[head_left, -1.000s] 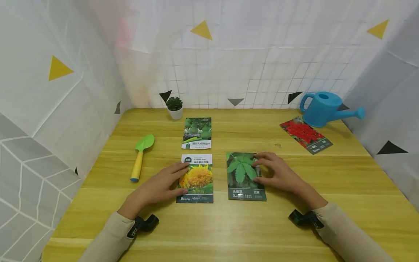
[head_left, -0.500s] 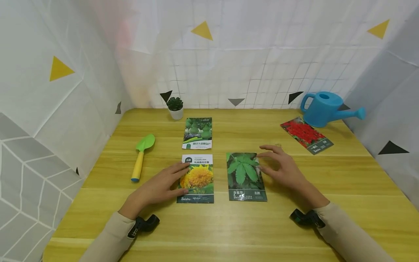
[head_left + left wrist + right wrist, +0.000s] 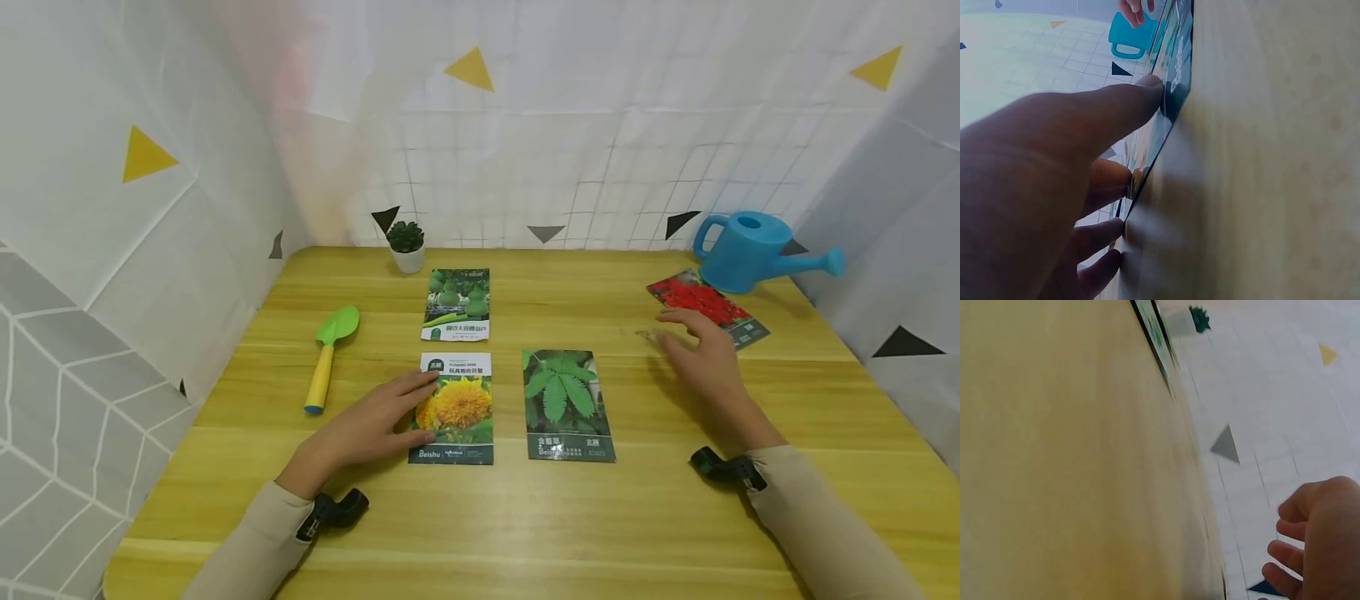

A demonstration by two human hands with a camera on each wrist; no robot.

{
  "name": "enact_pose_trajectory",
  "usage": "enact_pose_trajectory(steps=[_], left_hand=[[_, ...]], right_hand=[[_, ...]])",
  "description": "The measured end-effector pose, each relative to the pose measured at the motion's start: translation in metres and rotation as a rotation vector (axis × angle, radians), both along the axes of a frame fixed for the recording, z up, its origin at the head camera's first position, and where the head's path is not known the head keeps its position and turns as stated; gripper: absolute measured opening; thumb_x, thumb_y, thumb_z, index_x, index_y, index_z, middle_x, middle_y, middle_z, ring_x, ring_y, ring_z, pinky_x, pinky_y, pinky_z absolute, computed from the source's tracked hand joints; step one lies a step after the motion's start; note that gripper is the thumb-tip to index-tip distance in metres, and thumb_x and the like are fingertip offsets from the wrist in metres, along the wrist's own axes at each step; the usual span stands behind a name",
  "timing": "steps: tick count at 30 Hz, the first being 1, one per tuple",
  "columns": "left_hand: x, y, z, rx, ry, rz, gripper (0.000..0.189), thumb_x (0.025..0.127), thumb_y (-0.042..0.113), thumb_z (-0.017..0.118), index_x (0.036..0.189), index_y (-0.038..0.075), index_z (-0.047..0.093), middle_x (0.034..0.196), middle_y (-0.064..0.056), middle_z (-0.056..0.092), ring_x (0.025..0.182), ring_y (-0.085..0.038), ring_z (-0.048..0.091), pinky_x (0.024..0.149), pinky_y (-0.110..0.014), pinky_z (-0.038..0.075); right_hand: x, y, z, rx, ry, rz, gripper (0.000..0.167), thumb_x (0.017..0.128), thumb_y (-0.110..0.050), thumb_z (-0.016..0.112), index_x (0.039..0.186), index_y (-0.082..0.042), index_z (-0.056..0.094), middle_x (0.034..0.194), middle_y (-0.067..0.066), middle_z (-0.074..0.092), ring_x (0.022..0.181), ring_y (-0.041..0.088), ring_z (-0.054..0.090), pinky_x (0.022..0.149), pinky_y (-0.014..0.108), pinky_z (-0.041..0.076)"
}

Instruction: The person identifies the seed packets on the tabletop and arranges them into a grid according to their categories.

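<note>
Using the leaf packet [image 3: 567, 404] as my anchor here. My left hand [image 3: 371, 425] rests with relaxed fingers on the yellow-flower packet [image 3: 463, 408], just left of the leaf one; not pinching, only touching. My right hand [image 3: 708, 362] holds nothing, fingers loosely bent, near the red-flower packet [image 3: 693, 294], which lies beyond the leaf packet and off to its right.

What could bite me: that red one is right by the blue watering can [image 3: 742, 260], so I reckon a careless drag could nudge the can. Thin packets probably skid on the table [image 3: 480, 533] too if fingertips just push. And if my left hand slips, the yellow-flower packet could go crooked.

Hard to make out: my right hand covers part of the red packet's near edge, and I can't tell if I'm touching it. The left wrist view gets the yellow-flower packet nearly edge-on, and the right wrist view crops my hand.
</note>
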State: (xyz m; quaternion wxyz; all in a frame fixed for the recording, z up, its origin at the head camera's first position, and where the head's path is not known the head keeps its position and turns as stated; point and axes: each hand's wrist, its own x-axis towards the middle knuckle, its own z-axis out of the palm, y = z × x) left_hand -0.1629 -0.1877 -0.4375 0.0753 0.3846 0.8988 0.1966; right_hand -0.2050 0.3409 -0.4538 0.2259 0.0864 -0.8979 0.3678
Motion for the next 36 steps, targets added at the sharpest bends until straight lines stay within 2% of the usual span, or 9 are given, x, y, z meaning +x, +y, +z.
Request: enact_pose_trajectory(steps=[7, 11, 15, 18, 20, 23, 26, 30, 36], left_hand=[[0.001, -0.001, 0.001, 0.001, -0.002, 0.003, 0.077, 0.103, 0.051, 0.063, 0.162, 0.007, 0.039, 0.169, -0.009, 0.027, 0.154, -0.031, 0.024, 0.12, -0.053, 0.029], [0.0, 0.001, 0.001, 0.003, 0.001, 0.003, 0.077, 0.103, 0.05, 0.064, 0.161, 0.007, 0.039, 0.169, -0.008, 0.027, 0.154, -0.031, 0.024, 0.12, -0.052, 0.028], [0.001, 0.002, 0.002, -0.001, 0.004, 0.003, 0.077, 0.103, 0.05, 0.064, 0.161, 0.007, 0.039, 0.169, -0.008, 0.027, 0.154, -0.031, 0.023, 0.12, -0.052, 0.028], [0.001, 0.002, 0.003, -0.006, 0.0, 0.005, 0.077, 0.103, 0.049, 0.065, 0.161, 0.006, 0.039, 0.169, -0.009, 0.027, 0.154, -0.032, 0.023, 0.12, -0.052, 0.028], [0.001, 0.001, 0.003, -0.009, -0.002, 0.007, 0.076, 0.103, 0.049, 0.065, 0.161, 0.006, 0.039, 0.169, -0.009, 0.027, 0.154, -0.032, 0.024, 0.12, -0.052, 0.028], [0.002, 0.001, 0.003, -0.008, -0.002, 0.007, 0.076, 0.103, 0.048, 0.065, 0.161, 0.006, 0.039, 0.169, -0.009, 0.027, 0.154, -0.032, 0.024, 0.12, -0.052, 0.028], [0.001, 0.001, 0.003, -0.006, -0.004, 0.007, 0.076, 0.103, 0.048, 0.065, 0.161, 0.006, 0.039, 0.169, -0.01, 0.027, 0.154, -0.033, 0.024, 0.12, -0.053, 0.028], [0.0, 0.0, 0.002, -0.007, -0.005, 0.008, 0.076, 0.103, 0.049, 0.064, 0.161, 0.006, 0.039, 0.169, -0.01, 0.027, 0.154, -0.033, 0.024, 0.12, -0.053, 0.028], [0.0, 0.0, 0.001, -0.004, 0.001, 0.004, 0.076, 0.103, 0.048, 0.064, 0.161, 0.006, 0.04, 0.169, -0.01, 0.028, 0.154, -0.033, 0.025, 0.12, -0.054, 0.029]], right_hand=[[-0.022, 0.04, -0.002, 0.008, 0.092, -0.201, 0.027, 0.098, -0.01, 0.065, 0.122, 0.0, 0.075, 0.126, 0.021, 0.07, 0.103, 0.044, 0.064, 0.076, 0.029, 0.042], [-0.027, 0.06, -0.001, 0.061, 0.055, -0.25, 0.033, 0.097, -0.005, 0.059, 0.125, 0.0, 0.074, 0.131, 0.023, 0.067, 0.063, 0.037, 0.054, 0.052, 0.031, 0.033], [-0.028, 0.078, -0.003, 0.097, -0.048, -0.283, 0.043, 0.097, -0.004, 0.049, 0.135, 0.001, 0.068, 0.137, 0.026, 0.062, 0.045, 0.019, 0.028, 0.042, 0.035, 0.022], [-0.028, 0.086, -0.006, 0.106, -0.142, -0.298, 0.05, 0.095, -0.003, 0.044, 0.14, 0.002, 0.064, 0.137, 0.031, 0.059, 0.046, 0.02, 0.027, 0.043, 0.036, 0.022], [-0.029, 0.088, -0.009, 0.117, -0.195, -0.291, 0.052, 0.094, -0.004, 0.042, 0.141, 0.003, 0.062, 0.139, 0.034, 0.056, 0.053, 0.033, 0.042, 0.047, 0.041, 0.029], [-0.032, 0.09, -0.011, 0.162, -0.235, -0.27, 0.048, 0.096, -0.007, 0.042, 0.138, 0.007, 0.062, 0.145, 0.034, 0.051, 0.096, 0.055, 0.056, 0.071, 0.058, 0.047], [-0.033, 0.089, -0.011, 0.197, -0.274, -0.246, 0.045, 0.1, -0.011, 0.043, 0.136, 0.009, 0.062, 0.15, 0.034, 0.045, 0.13, 0.065, 0.036, 0.102, 0.076, 0.03], [-0.03, 0.086, -0.01, 0.205, -0.325, -0.236, 0.046, 0.103, -0.017, 0.043, 0.138, 0.006, 0.061, 0.151, 0.034, 0.043, 0.135, 0.068, 0.025, 0.102, 0.083, 0.017], [-0.032, 0.083, -0.009, 0.224, -0.273, -0.205, 0.04, 0.101, -0.011, 0.046, 0.132, 0.007, 0.064, 0.141, 0.038, 0.05, 0.13, 0.066, 0.032, 0.104, 0.079, 0.022]])
